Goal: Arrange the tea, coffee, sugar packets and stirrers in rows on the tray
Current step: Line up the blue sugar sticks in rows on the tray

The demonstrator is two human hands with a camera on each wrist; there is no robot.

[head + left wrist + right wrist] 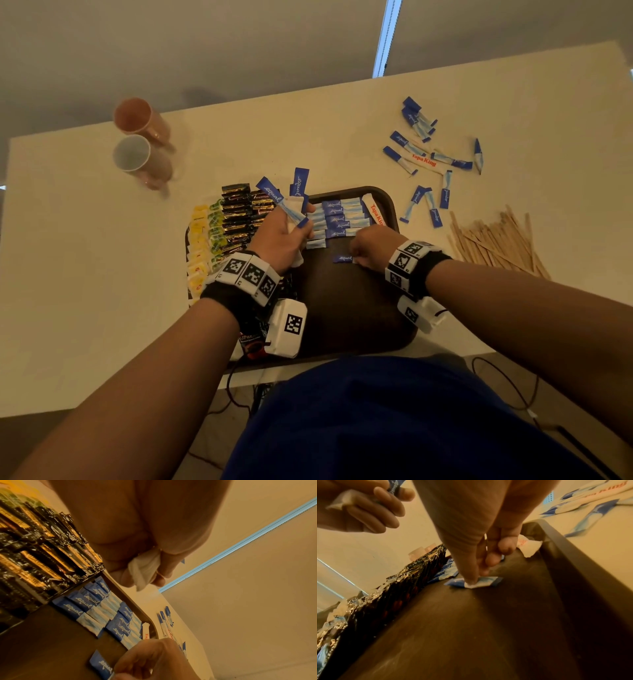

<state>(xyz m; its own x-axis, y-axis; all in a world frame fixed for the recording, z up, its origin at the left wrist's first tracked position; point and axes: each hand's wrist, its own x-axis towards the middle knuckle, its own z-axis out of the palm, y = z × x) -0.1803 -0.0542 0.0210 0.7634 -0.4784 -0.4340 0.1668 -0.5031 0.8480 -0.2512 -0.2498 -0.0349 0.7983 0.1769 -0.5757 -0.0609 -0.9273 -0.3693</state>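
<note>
Risk is seen of neat sugar rows (337,219) being knocked as one packet (476,582) is pressed down by right hand (371,248) fingertips, spare packets (284,198) fist-clutched in left hand (277,240).

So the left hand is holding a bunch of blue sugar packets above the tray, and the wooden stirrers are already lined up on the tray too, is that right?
Not quite. The left hand does hold a bunch of blue sugar packets above the tray, but the wooden stirrers are not on it: the head view shows them piled on the table, to the right of the tray.
</note>
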